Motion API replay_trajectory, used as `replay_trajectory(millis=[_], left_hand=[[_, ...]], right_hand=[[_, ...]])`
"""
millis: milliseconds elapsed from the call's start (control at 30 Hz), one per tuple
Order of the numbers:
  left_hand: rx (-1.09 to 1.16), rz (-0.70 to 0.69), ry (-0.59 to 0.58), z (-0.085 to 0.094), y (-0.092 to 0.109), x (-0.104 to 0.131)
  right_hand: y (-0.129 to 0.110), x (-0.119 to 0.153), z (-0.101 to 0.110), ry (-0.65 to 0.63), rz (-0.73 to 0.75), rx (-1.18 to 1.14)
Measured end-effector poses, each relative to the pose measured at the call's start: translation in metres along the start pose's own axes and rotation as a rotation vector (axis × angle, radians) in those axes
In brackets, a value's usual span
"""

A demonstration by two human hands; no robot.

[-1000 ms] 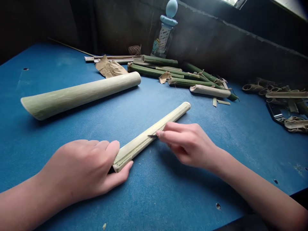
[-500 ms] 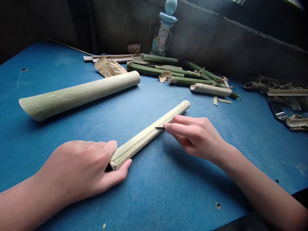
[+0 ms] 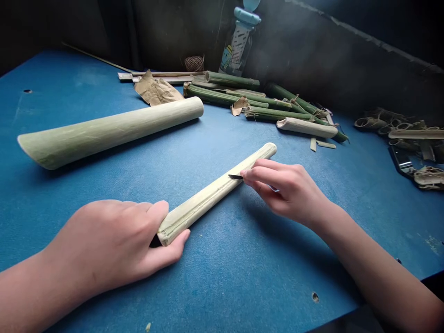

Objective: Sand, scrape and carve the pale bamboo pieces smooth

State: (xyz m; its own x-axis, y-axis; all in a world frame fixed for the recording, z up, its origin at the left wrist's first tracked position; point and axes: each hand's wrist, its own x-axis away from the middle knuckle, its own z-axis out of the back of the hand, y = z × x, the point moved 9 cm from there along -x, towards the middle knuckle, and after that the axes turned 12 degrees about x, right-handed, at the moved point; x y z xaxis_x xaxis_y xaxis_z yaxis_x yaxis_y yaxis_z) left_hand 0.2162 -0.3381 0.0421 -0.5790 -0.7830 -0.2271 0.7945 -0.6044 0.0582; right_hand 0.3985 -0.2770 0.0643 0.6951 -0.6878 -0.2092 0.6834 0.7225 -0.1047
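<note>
Head view: the left hand (image 3: 116,238) grips the near end of a peeled bamboo length (image 3: 215,190) slanting between both hands; the right hand (image 3: 289,189) pinches a small dark blade (image 3: 235,176) over it. Loose holding could let the bamboo roll, making the blade skid.

No writing can be read. Well beyond the right hand (image 3: 280,187), a bottle (image 3: 238,48) shows a cartoon figure (image 3: 226,57) and dark dashes (image 3: 240,41).

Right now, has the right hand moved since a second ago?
Yes: against the nearest table hole, the right hand has shifted forward, toward the far end of the held bamboo.
</note>
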Motion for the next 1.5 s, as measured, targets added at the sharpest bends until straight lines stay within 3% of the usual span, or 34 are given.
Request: replay_trajectory(millis=[167,400,633,800,1000,1200,1333,1500], left_hand=[[0.011,-0.006,0.014,0.0,0.0,0.001],[0.008,0.039,-0.044,-0.012,-0.007,0.005],[0.009,0.037,-0.035,-0.012,-0.006,0.007],[-0.013,-0.001,-0.015,-0.012,-0.003,0.006],[-0.046,-0.038,0.026,-0.007,-0.002,0.006],[-0.019,-0.053,0.058,-0.002,0.0,0.001],[-0.02,-0.023,0.041,-0.006,-0.004,0.002],[-0.025,0.044,-0.061,-0.015,-0.009,0.006]], right_hand=[[-0.016,-0.002,-0.005,-0.022,0.069,-0.041],[0.022,0.002,0.003,-0.06,-0.062,-0.1],[-0.004,0.002,-0.008,-0.116,0.029,-0.21],[0.002,0.004,-0.001,-0.083,-0.027,-0.08],[-0.012,0.002,-0.003,-0.08,0.057,-0.094],[-0.004,0.002,0.0,-0.048,-0.006,-0.071],[-0.017,0.002,-0.001,-0.048,0.067,-0.029],[-0.016,0.002,-0.004,-0.082,0.023,-0.09]])
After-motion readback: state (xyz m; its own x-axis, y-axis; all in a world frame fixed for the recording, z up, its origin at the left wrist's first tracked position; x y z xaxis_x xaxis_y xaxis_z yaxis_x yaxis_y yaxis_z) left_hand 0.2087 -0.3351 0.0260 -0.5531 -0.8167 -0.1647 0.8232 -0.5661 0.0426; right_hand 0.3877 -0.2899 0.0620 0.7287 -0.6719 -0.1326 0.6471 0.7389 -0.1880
